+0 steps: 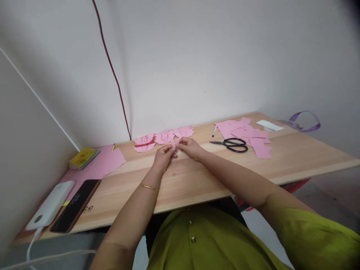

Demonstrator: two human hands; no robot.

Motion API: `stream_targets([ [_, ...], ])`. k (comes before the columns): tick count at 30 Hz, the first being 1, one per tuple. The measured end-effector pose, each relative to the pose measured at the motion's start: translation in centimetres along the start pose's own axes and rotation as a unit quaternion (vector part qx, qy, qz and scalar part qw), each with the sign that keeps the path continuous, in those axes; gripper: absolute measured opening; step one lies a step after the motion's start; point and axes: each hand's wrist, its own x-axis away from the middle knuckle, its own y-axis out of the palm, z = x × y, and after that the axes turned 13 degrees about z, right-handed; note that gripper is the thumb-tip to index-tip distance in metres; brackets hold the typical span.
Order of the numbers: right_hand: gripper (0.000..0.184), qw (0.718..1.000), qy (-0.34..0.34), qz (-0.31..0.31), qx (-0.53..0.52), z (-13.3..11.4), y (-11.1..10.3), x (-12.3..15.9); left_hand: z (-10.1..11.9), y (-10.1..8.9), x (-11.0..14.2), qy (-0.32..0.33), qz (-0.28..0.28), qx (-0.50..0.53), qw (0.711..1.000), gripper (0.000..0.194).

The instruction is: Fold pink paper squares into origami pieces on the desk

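on the worktop (135, 191), left of the scissors (235, 144), the left hand (164, 157) and right hand (191, 147) pinch a small pink paper piece (174, 144) between their fingertips. fingers cover much of it, blurring its folds. the right sleeve (317, 236), right of the scissors, is cut off by the frame.

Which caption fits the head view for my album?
Left hand and right hand pinch pink paper above a wooden table, scissors nearby.
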Motion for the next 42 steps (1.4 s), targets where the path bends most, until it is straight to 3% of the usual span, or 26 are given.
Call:
stream_targets([
  [6,0.019,1.0,-0.006,-0.011,0.019,0.45,0.11,-0.1,-0.17,-0.5,-0.32,0.053,0.012,-0.082,0.995,0.021],
  [20,0.02,0.999,-0.011,-0.008,0.051,-0.3,0.28,0.26,-0.02,-0.84,-0.23,0.076,-0.017,-0.17,0.982,0.027],
  [42,0.031,0.996,-0.027,0.022,0.081,0.41,0.01,0.06,0.37,-0.51,0.21,0.073,-0.022,-0.188,0.979,0.021],
])
